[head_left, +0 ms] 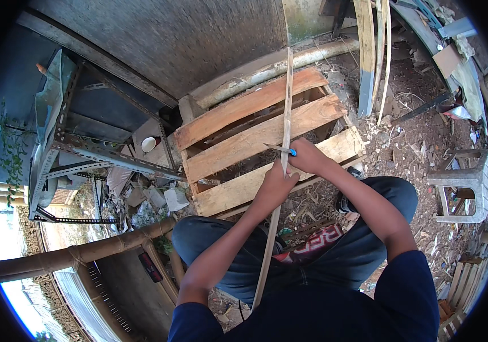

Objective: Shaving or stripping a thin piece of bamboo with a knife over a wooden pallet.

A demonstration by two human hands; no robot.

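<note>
A long, narrow strip of bamboo or wood [287, 108] runs up between my knees and across a wooden slatted pallet [227, 162]. My left hand [276, 185] is closed around its middle, over the pallet's near edge. Just above and to the right, my right hand [311, 158] grips a small knife [279, 149] with a blue handle. Its blade points left and lies across the strip, close to my left fingers. Whether the edge bites into the strip is too small to tell.
Several long strips [365, 57] stand upright at the back right. A grey plastic stool [465, 185] is at the right on littered soil. Left are a perforated metal frame [124, 155] and a bamboo pole [96, 248]. A red printed sack [318, 242] lies between my legs.
</note>
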